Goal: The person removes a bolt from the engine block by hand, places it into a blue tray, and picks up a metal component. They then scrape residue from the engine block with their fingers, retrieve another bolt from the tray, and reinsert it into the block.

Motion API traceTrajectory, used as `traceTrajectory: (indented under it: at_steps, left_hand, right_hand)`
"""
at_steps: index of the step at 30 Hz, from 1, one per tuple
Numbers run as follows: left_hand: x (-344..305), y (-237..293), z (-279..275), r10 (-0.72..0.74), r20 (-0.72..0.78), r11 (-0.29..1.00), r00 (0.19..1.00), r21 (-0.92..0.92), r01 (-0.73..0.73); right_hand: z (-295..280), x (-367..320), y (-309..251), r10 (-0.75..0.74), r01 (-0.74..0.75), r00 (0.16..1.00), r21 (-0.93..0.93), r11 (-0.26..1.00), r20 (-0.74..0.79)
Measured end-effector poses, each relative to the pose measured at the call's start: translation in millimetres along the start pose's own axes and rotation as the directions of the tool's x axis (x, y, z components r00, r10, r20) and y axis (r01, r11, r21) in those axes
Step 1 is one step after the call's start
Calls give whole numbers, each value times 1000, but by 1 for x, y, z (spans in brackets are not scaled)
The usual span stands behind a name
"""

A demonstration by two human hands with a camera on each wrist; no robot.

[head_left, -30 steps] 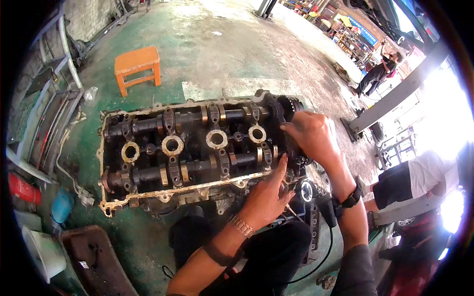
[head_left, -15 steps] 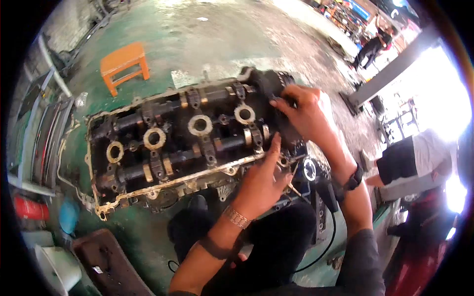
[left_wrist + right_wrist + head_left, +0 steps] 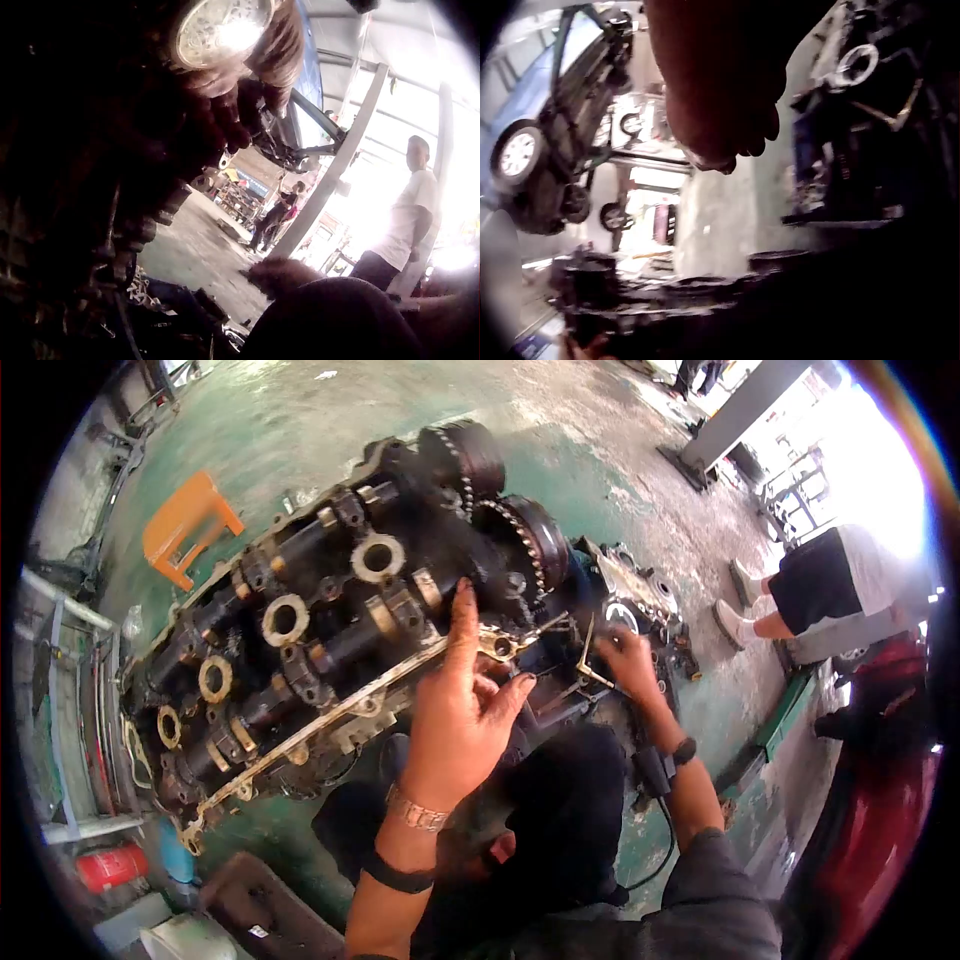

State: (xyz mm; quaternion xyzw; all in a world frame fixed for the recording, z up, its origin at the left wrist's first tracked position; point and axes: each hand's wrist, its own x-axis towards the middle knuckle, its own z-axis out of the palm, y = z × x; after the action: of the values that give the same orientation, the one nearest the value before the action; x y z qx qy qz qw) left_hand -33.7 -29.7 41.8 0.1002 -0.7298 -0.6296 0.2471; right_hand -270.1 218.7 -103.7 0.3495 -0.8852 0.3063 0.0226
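Observation:
My left hand (image 3: 460, 730) rests by the near edge of a greasy engine cylinder head (image 3: 300, 745), its index finger straight with the tip at the dark camshaft (image 3: 340, 650). The thumb stands apart and nothing lies in the palm. Two toothed camshaft sprockets (image 3: 535, 545) sit at the right end. My right hand (image 3: 632, 663) reaches low beside an L-shaped wrench (image 3: 590, 650), fingers loosely bent. In the right wrist view those fingers (image 3: 757, 139) hold nothing visible, and the wrench (image 3: 896, 116) appears apart from them.
Metal parts and a pale ring (image 3: 622, 618) lie right of the cylinder head. An orange stool (image 3: 190, 525) stands behind it; a brown tray (image 3: 265, 910) lies at lower left. A black cable (image 3: 665, 850) runs beside my knee. A person (image 3: 820, 585) stands at right.
My right hand has left the sprocket end and moved down and right to the wrench. The left index finger stays at the camshaft. The head view has turned, so the cylinder head appears more tilted.

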Motion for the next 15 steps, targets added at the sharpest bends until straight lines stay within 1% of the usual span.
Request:
traceTrajectory:
  at_steps: [1, 2, 3, 5, 6, 7, 9, 10, 11, 13, 14, 15]
  left_hand:
    - [0, -3, 2, 20, -8, 999, 1000, -35, -21]
    - [0, 4, 4, -43, -14, 996, 999, -82, 42]
    - [-2, 1, 5, -37, -8, 997, 999, -74, 36]
    - [-1, 3, 10, -25, -51, 999, 998, -37, 23]
    - [-3, 1, 10, -29, -58, 1000, 998, 8, 30]
    - [-4, 3, 12, -62, -72, 997, 996, -51, 58]
    - [-3, 4, 15, -80, -104, 996, 991, -35, 77]
    - [-4, 5, 16, -117, -108, 992, 987, -69, 110]
    - [-5, 4, 17, -121, -95, 991, 988, -59, 116]
    - [-6, 3, 18, -93, -133, 995, 987, -55, 86]
    - [-6, 4, 19, -83, -152, 996, 985, -52, 76]
    - [-6, 1, 20, -87, -149, 996, 985, -44, 81]
  right_hand:
    - [13, -27, 16, 157, -158, 986, 32, 987, 53]
    - [24, -50, 27, 239, -246, 966, 55, 968, 100]
    - [34, -70, 36, 319, -333, 936, 74, 940, 150]
    - [53, -100, 53, 399, -422, 889, 65, 904, 224]
    - [63, -108, 57, 480, -507, 833, 31, 861, 275]
    - [70, -115, 63, 495, -524, 824, 38, 851, 276]
    - [86, -124, 68, 421, -443, 860, 13, 896, 287]
    - [95, -123, 73, 371, -400, 873, 26, 916, 316]
    - [102, -121, 77, 381, -412, 869, 37, 910, 316]
    - [111, -108, 68, 341, -364, 910, 64, 929, 236]
    - [113, -98, 65, 345, -381, 898, 89, 920, 274]
    - [119, -88, 65, 347, -385, 896, 96, 918, 278]
